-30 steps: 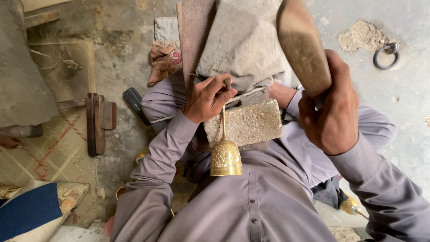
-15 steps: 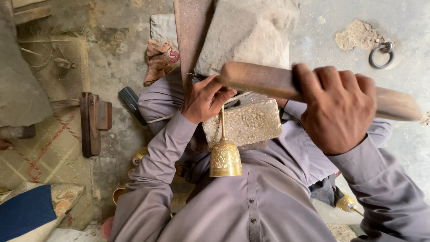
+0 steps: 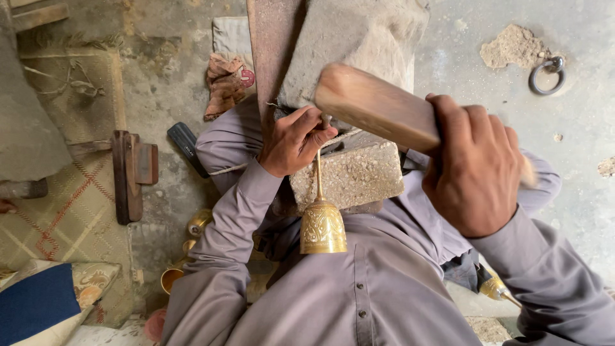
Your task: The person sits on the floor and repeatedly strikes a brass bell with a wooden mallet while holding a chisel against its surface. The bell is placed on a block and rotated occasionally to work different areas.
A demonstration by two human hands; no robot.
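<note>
Swinging down since a moment ago, my right hand (image 3: 475, 168) grips the wooden mallet (image 3: 378, 106) above the brass bell (image 3: 322, 225), whose stem my left hand (image 3: 293, 140) pinches against the stone block (image 3: 349, 174).

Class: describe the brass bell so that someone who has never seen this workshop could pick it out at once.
Find the pale speckled block on the seated person's lap. The brass bell hangs at its near edge, its thin stem pinched by the left hand. Unlike the plain brass pieces on the floor, it is engraved.

Rough grey concrete floor (image 3: 576, 192) with a woven mat (image 3: 70, 211), iron ring (image 3: 546, 74) and sand patch (image 3: 512, 46).
</note>
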